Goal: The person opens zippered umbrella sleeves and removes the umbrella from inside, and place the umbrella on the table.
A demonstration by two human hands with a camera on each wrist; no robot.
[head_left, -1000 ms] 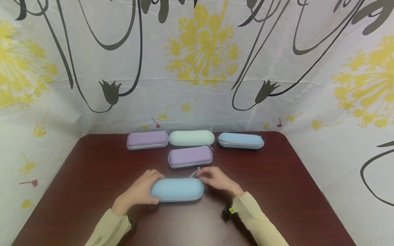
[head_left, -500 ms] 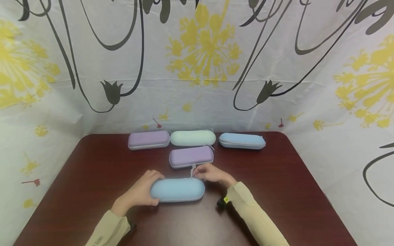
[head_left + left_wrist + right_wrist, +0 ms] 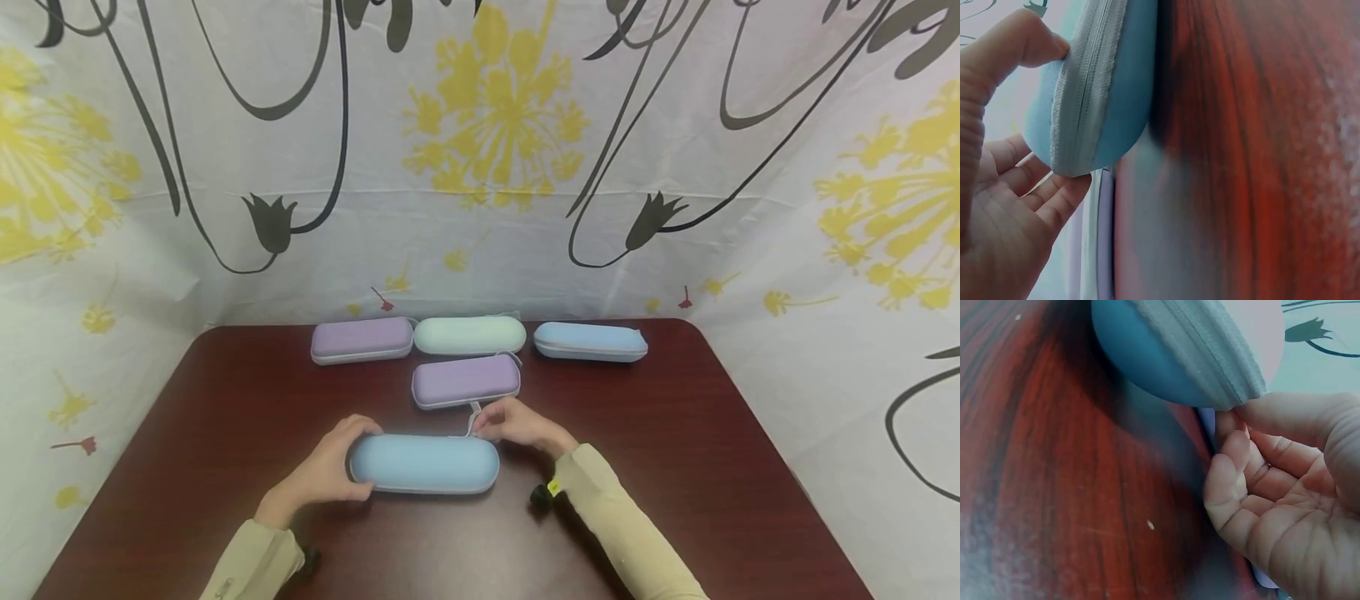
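Observation:
A light blue zip-up glasses case point(image 3: 427, 462) lies lengthwise on the table in front of me. My left hand point(image 3: 318, 467) grips its left end, thumb at the front edge and fingers round the back. In the left wrist view that thumb point(image 3: 1041, 47) presses the case beside the grey zipper point(image 3: 1088, 94), which is closed along this stretch. At the back right corner my right hand point(image 3: 519, 423) pinches at the zipper pull, and a pale wrist strap point(image 3: 473, 415) rises beside the fingertips. The case's end hides the pull itself in the right wrist view.
Behind the blue case lies a purple case point(image 3: 465, 382). Farther back are another purple case point(image 3: 362, 340), a mint green case point(image 3: 470, 335) and a second blue case point(image 3: 590, 342). A patterned curtain point(image 3: 360, 150) hangs beyond the dark wooden table point(image 3: 660, 433).
My right hand has shifted a little left and away from me, the strap moving with it, then held there. My left hand has slid left, uncovering more of the blue case's end.

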